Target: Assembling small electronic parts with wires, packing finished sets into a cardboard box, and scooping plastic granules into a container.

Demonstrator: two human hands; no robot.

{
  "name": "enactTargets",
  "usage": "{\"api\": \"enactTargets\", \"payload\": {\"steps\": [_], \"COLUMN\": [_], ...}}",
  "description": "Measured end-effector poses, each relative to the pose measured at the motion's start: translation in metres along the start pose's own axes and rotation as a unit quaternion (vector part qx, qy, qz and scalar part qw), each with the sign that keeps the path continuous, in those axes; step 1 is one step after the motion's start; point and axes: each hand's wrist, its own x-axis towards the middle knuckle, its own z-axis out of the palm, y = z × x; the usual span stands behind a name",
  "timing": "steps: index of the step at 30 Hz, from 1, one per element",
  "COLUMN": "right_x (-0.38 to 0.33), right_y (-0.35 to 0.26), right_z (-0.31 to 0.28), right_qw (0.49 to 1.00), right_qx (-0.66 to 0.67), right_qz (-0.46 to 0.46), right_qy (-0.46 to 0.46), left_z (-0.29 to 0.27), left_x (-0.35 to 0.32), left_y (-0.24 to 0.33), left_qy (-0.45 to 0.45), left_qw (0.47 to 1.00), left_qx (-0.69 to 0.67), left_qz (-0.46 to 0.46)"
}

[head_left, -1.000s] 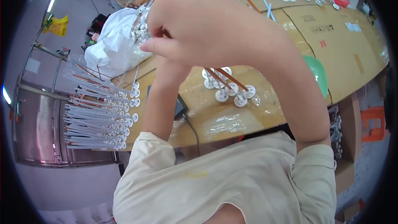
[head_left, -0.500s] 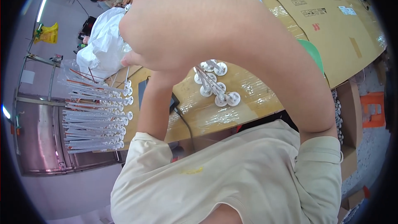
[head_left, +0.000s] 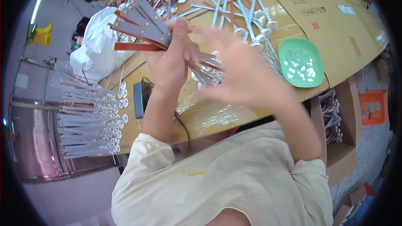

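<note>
Bundle of strips (head_left: 140, 24) gripped in left hand (head_left: 171, 62), left of upper centre. Right hand (head_left: 243, 73), blurred, held with fingers spread beside bundle's lower end; contact cannot be told. Small pale, shiny pieces (head_left: 307, 73) held in green dish (head_left: 300, 42), right of centre. Disc-ended strips (head_left: 331, 111) heaped in cardboard box (head_left: 351, 115), right of frame. White bag (head_left: 90, 44) crumpled, upper left.
</note>
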Motion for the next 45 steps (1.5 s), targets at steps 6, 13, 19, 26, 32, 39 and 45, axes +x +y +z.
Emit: {"api": "enactTargets", "payload": {"steps": [6,13,19,26,32,39,45], "right_x": [-0.017,-0.012,-0.021,-0.037,-0.058,-0.059,-0.059], "right_y": [0.017,0.019,0.035,0.043,0.077,0.075,0.077], "right_z": [0.049,0.052,0.062,-0.031,-0.022,-0.028,-0.037], "right_qw": [0.978,0.967,0.98,0.973,0.882,0.889,0.929], "right_qx": [0.122,0.226,0.183,0.059,-0.367,-0.35,-0.218], "right_qz": [0.17,0.067,0.076,0.216,0.205,0.243,0.287], "right_qy": [-0.008,-0.094,-0.028,-0.05,-0.215,-0.167,-0.09], "left_z": [0.005,-0.004,0.011,-0.033,-0.017,-0.018,-0.017], "left_x": [-0.004,-0.001,-0.021,-0.017,-0.016,-0.018,-0.013], "left_y": [0.024,0.038,-0.004,-0.033,-0.028,-0.025,-0.022], "left_qy": [-0.181,-0.291,-0.235,-0.18,-0.181,-0.236,-0.249], "left_qw": [0.971,0.924,0.961,0.979,0.977,0.96,0.961], "left_qx": [-0.153,-0.227,0.14,-0.043,-0.049,-0.08,-0.037], "left_qz": [-0.041,-0.105,-0.039,-0.082,-0.098,-0.128,-0.117]}}
